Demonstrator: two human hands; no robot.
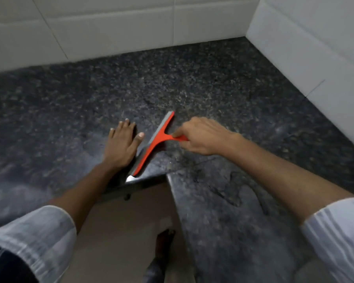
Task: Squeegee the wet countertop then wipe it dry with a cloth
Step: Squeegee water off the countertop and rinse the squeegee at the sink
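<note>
A red squeegee (154, 142) with a grey blade lies slanted on the dark speckled granite countertop (172, 84), its lower end reaching the inner corner edge. My right hand (200, 135) is closed around its red handle. My left hand (122, 145) rests flat on the counter just left of the blade, fingers spread, thumb close to the blade. Wet streaks show on the counter near the blade and to the right of the corner. No cloth is in view.
The counter is L-shaped, with white tiled walls (110, 27) at the back and on the right (315, 48). The inner corner edge (166, 176) drops to a beige floor (121, 231), where a foot (164, 242) stands.
</note>
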